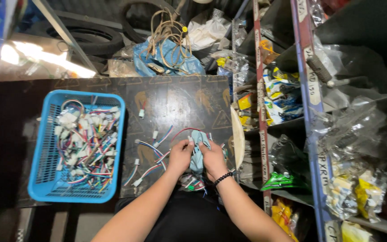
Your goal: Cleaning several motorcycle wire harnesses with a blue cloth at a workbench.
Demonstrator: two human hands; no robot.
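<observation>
Both my hands meet over a pale blue-green cloth-like bundle [199,142] near the front right of a dark board [175,98]. My left hand [181,155] grips the bundle's left side, fingers curled. My right hand [212,157], with a black bead bracelet on the wrist, clasps its right side. Coloured wires with white plug connectors [151,154] lie loose on the board just left of my hands. A red wire loops above the bundle. More connectors lie under my wrists, partly hidden.
A blue plastic basket [45,148] full of wire harnesses sits at the left of the board. Metal shelving [310,112] packed with bagged parts stands at the right. Tyres, a blue bag and a coiled rope [169,33] lie behind the board.
</observation>
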